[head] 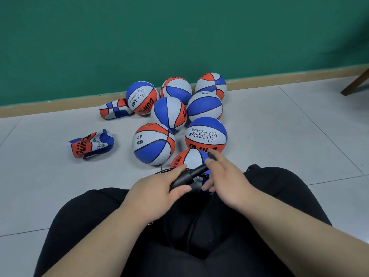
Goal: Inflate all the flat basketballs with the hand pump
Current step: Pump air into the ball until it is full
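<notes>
A black hand pump (189, 175) lies slanted between my hands, just above my lap. My left hand (159, 193) grips its barrel from the left. My right hand (225, 180) holds the handle end, whose black tip pokes out past the fingers. Right behind the pump sits a red, white and blue basketball (191, 157), partly hidden by my hands. Two flat, crumpled basketballs lie on the floor: one at the left (91, 143), another by the skirting (114, 108). Several round, inflated basketballs (153, 143) are clustered behind.
I sit on a grey tiled floor (279, 126) with my legs in black trousers (199, 236) spread around the pump. A green wall with a wooden skirting (60, 104) runs behind the balls. A wooden furniture leg (355, 82) stands at the far right.
</notes>
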